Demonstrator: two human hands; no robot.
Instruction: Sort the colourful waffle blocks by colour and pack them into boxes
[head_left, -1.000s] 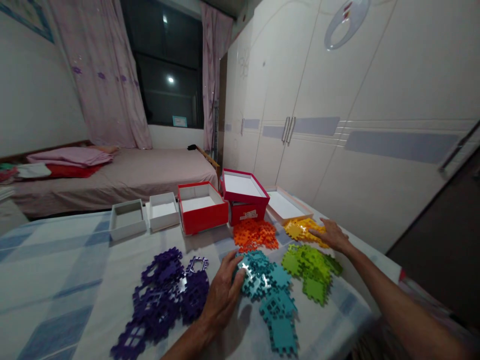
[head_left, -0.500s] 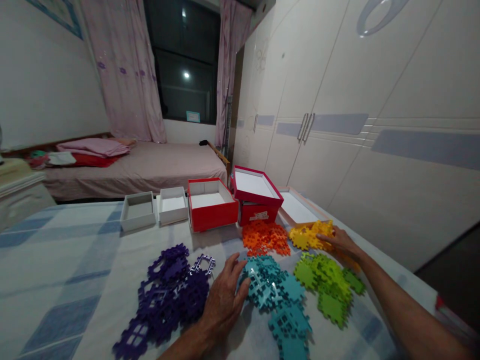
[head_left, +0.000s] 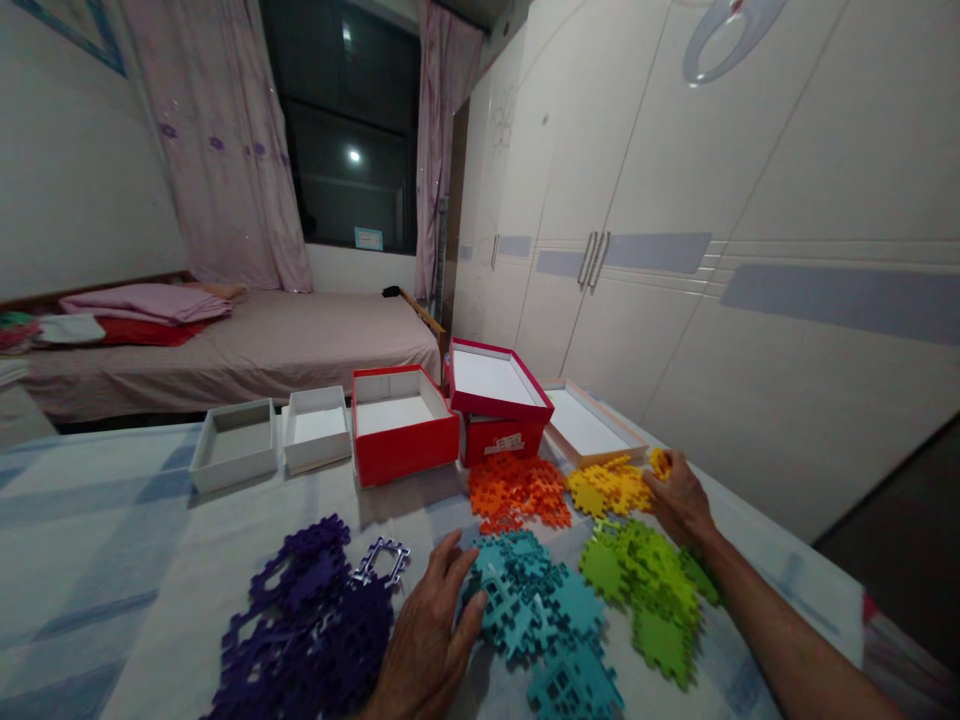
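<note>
My left hand (head_left: 435, 625) rests between the purple pile (head_left: 315, 610) and the teal pile (head_left: 536, 605) of flat, notched plastic building pieces. Its fingers are apart and hold nothing, with the tips at the teal pile's left edge. At the right, my right hand (head_left: 681, 500) is closed on a yellow notched building piece (head_left: 660, 462), raised beside the yellow pile (head_left: 609, 487); whether it is one piece or more I cannot tell. Nearer to me than the yellow pieces lies a green pile (head_left: 649, 590). An orange pile (head_left: 517, 492) sits left of the yellow one.
Along the back stand a grey box (head_left: 234, 470), a white box (head_left: 319, 450) and a red open box (head_left: 409, 448). Beside them a pink-rimmed lid (head_left: 502, 400) lies tilted on another red box (head_left: 499, 445). A shallow white tray (head_left: 592, 425) is behind the yellow pile.
My right hand has drawn a yellow piece up and away from the yellow pile, toward the right. My left hand keeps its place by the teal pile. The view has shifted slightly right.
</note>
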